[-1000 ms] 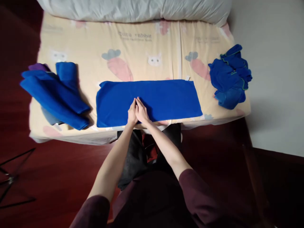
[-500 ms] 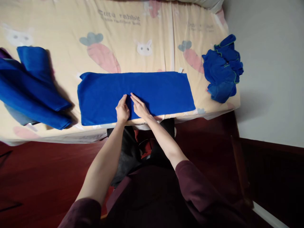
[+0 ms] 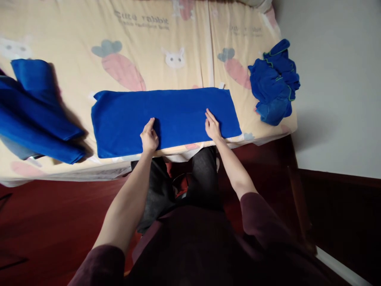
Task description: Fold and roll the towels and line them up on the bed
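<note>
A blue towel (image 3: 178, 115) lies flat as a long rectangle near the bed's front edge, with a small white tag at its far right corner. Resting on its middle-left part is my left hand (image 3: 149, 137), fingers stretched forward and holding nothing. My right hand (image 3: 212, 126) lies on the right part of the towel, also with fingers extended and nothing in its grasp. Smooth cloth spans the gap between the two hands.
The bed (image 3: 190, 73) has a cream sheet with carrot and rabbit prints. A crumpled pile of blue cloths (image 3: 275, 83) sits at the right, beside a pale wall (image 3: 336, 91). More blue cloths (image 3: 38, 111) lie stacked at the left. The floor (image 3: 59, 222) is dark red.
My right hand has slid right across the towel, away from my left hand, which stays at about the same spot on it. The view has shifted slightly.
</note>
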The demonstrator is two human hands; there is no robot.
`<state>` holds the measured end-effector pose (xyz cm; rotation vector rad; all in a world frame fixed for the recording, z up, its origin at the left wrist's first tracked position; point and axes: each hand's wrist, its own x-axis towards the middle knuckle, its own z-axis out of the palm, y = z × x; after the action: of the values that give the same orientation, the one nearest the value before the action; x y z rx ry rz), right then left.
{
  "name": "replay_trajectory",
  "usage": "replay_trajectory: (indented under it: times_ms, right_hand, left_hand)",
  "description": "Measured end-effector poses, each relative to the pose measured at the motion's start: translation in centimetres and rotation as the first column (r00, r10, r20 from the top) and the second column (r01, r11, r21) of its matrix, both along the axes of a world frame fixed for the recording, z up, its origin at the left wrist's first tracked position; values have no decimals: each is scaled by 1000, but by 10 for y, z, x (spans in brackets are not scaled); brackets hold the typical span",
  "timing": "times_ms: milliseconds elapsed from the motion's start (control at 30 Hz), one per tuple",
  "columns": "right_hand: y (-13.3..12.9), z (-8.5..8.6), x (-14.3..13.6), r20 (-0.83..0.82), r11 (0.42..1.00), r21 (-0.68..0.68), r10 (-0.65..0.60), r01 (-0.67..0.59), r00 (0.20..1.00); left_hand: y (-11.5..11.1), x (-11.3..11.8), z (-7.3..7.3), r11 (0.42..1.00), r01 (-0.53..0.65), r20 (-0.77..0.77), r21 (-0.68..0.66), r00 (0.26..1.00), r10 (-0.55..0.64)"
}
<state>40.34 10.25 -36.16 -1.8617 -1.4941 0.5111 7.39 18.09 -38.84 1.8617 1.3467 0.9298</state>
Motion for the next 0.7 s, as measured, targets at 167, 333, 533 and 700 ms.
replay_trajectory:
  times_ms: [167,333,533,700]
  right_hand:
    - [-24,-1,65,120,992,8,-129,129,984]
    - [-33,-5,84,258,976,38,-215,213,942]
    - [-30,-6,81,299,975,69,-222,211,928]
    - [-29,-9,83,306,971,115,-236,211,922]
  left_hand:
    - [0,1,2,1000,-9,1,0,1000,9]
    - [-1,3,1,998,-13,-59,54,998,17]
    - [5,-7,4,1000,-12,-97,24,995,14]
    - [17,-47,6,990,-126,-140,63,981,134]
